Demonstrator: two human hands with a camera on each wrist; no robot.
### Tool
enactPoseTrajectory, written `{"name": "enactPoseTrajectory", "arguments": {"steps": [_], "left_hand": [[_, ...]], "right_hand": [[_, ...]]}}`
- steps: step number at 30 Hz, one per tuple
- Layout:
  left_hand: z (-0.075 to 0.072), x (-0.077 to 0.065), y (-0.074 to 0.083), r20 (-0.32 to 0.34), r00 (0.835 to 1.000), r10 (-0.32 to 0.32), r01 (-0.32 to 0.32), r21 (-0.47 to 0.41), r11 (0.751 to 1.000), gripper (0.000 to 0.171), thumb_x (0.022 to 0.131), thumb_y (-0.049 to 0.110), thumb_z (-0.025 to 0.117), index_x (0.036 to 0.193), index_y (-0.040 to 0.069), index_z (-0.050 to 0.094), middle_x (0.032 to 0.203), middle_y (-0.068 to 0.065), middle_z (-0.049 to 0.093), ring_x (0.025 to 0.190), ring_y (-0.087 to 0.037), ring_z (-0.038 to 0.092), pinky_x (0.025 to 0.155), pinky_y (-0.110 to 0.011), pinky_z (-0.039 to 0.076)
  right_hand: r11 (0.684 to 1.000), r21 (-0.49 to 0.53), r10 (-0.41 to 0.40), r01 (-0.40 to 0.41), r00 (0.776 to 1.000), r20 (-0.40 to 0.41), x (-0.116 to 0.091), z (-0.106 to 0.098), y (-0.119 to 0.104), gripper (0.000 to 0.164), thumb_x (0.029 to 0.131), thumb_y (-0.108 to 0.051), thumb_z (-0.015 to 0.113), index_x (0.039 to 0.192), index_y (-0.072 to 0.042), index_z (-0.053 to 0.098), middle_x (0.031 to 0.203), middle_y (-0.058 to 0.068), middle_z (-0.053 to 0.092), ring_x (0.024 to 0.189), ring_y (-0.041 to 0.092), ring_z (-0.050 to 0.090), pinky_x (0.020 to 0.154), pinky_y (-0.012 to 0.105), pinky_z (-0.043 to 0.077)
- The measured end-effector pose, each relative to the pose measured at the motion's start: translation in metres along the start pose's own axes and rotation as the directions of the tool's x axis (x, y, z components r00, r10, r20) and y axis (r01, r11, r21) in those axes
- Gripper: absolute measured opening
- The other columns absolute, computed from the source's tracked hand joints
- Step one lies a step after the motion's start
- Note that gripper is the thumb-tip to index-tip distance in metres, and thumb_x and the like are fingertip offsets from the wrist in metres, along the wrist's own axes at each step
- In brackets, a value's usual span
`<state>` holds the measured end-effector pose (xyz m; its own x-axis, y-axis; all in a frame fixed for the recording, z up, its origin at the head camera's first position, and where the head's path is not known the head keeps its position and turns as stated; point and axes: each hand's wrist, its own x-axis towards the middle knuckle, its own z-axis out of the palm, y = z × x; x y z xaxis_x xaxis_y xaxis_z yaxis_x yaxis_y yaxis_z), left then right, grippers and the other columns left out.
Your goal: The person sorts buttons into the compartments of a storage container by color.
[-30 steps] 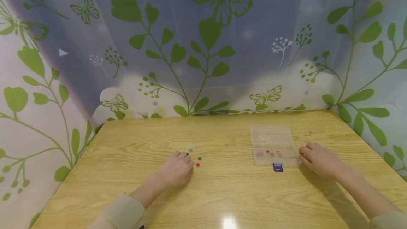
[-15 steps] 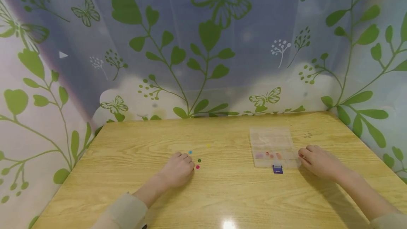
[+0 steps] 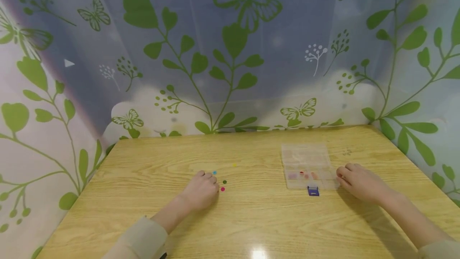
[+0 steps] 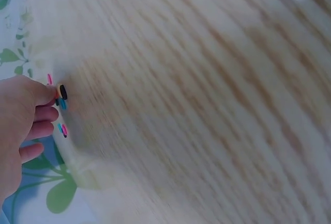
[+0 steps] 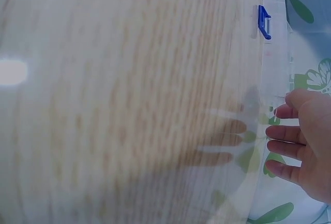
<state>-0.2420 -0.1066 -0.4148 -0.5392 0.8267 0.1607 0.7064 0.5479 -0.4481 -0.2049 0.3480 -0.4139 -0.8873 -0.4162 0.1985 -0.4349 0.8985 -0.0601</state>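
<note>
Left grip (image 3: pixel 199 192) pinching black disc (image 4: pixel 63 92), left of clear box (image 3: pixel 305 156); likely light, stiff; take by rim. Right grip (image 3: pixel 360 181) at box's right end, can't tell if pinching.

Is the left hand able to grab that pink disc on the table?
Probably yes: the pink disc lies just beside the left hand, with nothing visible between them or on top. The hand seems to pinch a black disc, though, so it might be busy.
</note>
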Motion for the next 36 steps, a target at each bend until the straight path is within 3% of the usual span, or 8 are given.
{"name": "enactPoseTrajectory", "arguments": {"steps": [6, 14, 19, 25, 33, 36], "left_hand": [[0.001, 0.001, 0.000, 0.011, 0.999, 0.031, -0.031, 0.041, 0.999, 0.021, 0.079, 0.012, 0.065, 0.059, 0.016, 0.060, 0.060, 0.005, 0.050, 0.057, -0.010, 0.033, 0.058, -0.022, 0.032], [0.003, 0.004, 0.002, 0.010, 1.000, 0.027, -0.028, 0.085, 0.996, 0.016, 0.081, 0.016, 0.065, 0.065, 0.017, 0.062, 0.064, 0.006, 0.051, 0.060, -0.011, 0.038, 0.060, -0.024, 0.033], [0.004, 0.007, 0.002, -0.103, 0.995, 0.014, -0.006, 0.087, 0.996, 0.014, 0.079, 0.017, 0.064, 0.066, 0.015, 0.061, 0.067, 0.004, 0.052, 0.065, -0.013, 0.046, 0.067, -0.028, 0.039], [0.001, 0.019, 0.002, -0.249, 0.968, -0.015, 0.018, 0.010, 1.000, 0.010, 0.075, 0.019, 0.065, 0.068, 0.014, 0.059, 0.067, 0.003, 0.053, 0.065, -0.016, 0.051, 0.072, -0.033, 0.042], [-0.019, 0.056, 0.014, -0.401, 0.916, 0.011, -0.029, -0.038, 0.999, 0.016, 0.072, 0.008, 0.057, 0.059, 0.015, 0.052, 0.059, 0.004, 0.048, 0.058, -0.014, 0.047, 0.067, -0.030, 0.041], [-0.027, 0.069, 0.022, -0.403, 0.915, 0.021, -0.037, -0.032, 0.999, 0.017, 0.074, 0.008, 0.059, 0.060, 0.016, 0.054, 0.060, 0.005, 0.049, 0.059, -0.013, 0.049, 0.071, -0.030, 0.042]], "right_hand": [[1.000, 0.000, 0.011, -0.011, 1.000, 0.010, 0.000, -0.001, 0.000, 0.004, 0.086, -0.011, 0.061, 0.087, -0.010, 0.057, 0.077, -0.002, 0.049, 0.067, 0.013, 0.046, 0.058, 0.033, 0.040], [1.000, 0.007, 0.014, -0.014, 1.000, 0.015, -0.001, -0.002, -0.001, 0.004, 0.087, -0.011, 0.061, 0.087, -0.012, 0.057, 0.076, -0.003, 0.047, 0.066, 0.012, 0.044, 0.058, 0.032, 0.039], [1.000, 0.014, 0.012, -0.012, 1.000, 0.011, 0.000, -0.002, -0.001, 0.004, 0.087, -0.010, 0.061, 0.086, -0.012, 0.057, 0.076, -0.003, 0.047, 0.067, 0.013, 0.044, 0.058, 0.032, 0.039], [1.000, 0.009, 0.005, -0.005, 1.000, 0.001, 0.000, -0.003, -0.001, 0.004, 0.087, -0.010, 0.061, 0.086, -0.010, 0.057, 0.077, -0.002, 0.048, 0.067, 0.014, 0.046, 0.059, 0.033, 0.040], [1.000, 0.002, 0.012, -0.012, 1.000, 0.004, 0.000, -0.005, -0.001, 0.004, 0.087, -0.010, 0.060, 0.087, -0.008, 0.057, 0.078, 0.002, 0.051, 0.069, 0.018, 0.050, 0.061, 0.037, 0.043], [1.000, 0.002, 0.015, -0.015, 1.000, 0.003, 0.000, -0.003, -0.002, 0.005, 0.087, -0.011, 0.060, 0.089, -0.007, 0.057, 0.080, 0.003, 0.052, 0.072, 0.021, 0.053, 0.063, 0.038, 0.045]]}}
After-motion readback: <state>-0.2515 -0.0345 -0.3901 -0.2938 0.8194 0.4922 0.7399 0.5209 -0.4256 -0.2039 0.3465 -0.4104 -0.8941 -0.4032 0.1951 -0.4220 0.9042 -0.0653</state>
